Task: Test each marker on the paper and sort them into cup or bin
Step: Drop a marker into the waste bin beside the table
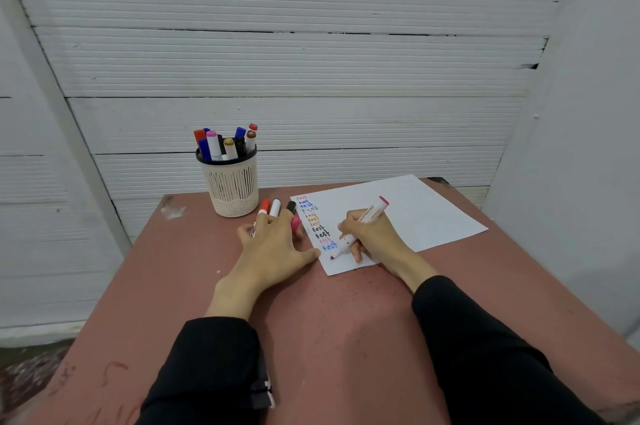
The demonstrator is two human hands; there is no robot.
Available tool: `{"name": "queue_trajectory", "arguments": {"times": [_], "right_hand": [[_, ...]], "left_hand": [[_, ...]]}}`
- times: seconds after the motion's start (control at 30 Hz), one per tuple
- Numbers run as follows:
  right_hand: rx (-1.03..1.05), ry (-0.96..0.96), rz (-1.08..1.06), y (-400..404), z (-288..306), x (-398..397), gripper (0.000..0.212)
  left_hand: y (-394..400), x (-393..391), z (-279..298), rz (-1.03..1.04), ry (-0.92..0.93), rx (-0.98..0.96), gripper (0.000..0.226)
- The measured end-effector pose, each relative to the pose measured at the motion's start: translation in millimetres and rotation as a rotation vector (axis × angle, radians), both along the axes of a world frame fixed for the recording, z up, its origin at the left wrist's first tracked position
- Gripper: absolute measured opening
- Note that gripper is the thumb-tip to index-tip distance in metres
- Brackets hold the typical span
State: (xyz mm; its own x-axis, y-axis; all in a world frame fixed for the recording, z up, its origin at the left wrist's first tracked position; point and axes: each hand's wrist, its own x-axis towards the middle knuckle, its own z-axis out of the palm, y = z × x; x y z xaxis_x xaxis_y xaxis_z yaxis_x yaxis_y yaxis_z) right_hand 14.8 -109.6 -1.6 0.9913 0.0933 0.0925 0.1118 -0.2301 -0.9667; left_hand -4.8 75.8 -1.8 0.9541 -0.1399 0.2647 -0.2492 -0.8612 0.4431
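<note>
My right hand (372, 234) grips an uncapped white marker (370, 213) with a pink end; its tip touches the white paper (415, 213) below a column of coloured "test" words (317, 223). My left hand (273, 244) lies on the table to the left of the paper, over several loose markers (273, 207), with its thumb at the paper's edge. A pink cap (296, 224) shows between the fingers of my left hand; whether they pinch it I cannot tell. A cream lattice cup (232, 187) at the back holds several markers. No bin is in view.
The reddish-brown table (329, 320) reaches to the front and both sides of the view. White ribbed wall panels (311, 78) stand close behind the cup and paper. The table's left edge drops to a speckled floor (31, 369).
</note>
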Motion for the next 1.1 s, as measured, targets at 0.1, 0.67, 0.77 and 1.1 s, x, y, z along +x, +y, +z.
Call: {"name": "queue_trajectory", "arguments": {"times": [0.1, 0.67, 0.77, 1.1], "right_hand": [[0.005, -0.007, 0.004, 1.2, 0.2, -1.1, 0.044], [0.007, -0.004, -0.083, 1.2, 5.8, -6.3, 0.040], [0.009, -0.008, -0.083, 2.0, 6.2, -6.4, 0.042], [0.025, -0.007, -0.106, 1.8, 5.5, -6.7, 0.041]], "left_hand": [[0.0, 0.4, 0.1, 0.004, -0.001, 0.016, 0.041], [-1.1, 1.4, 0.0, 0.014, 0.007, 0.037, 0.041], [-0.1, 1.4, -0.3, 0.017, 0.011, 0.042, 0.041], [0.7, 2.9, -2.4, 0.009, -0.005, 0.043, 0.040]]}}
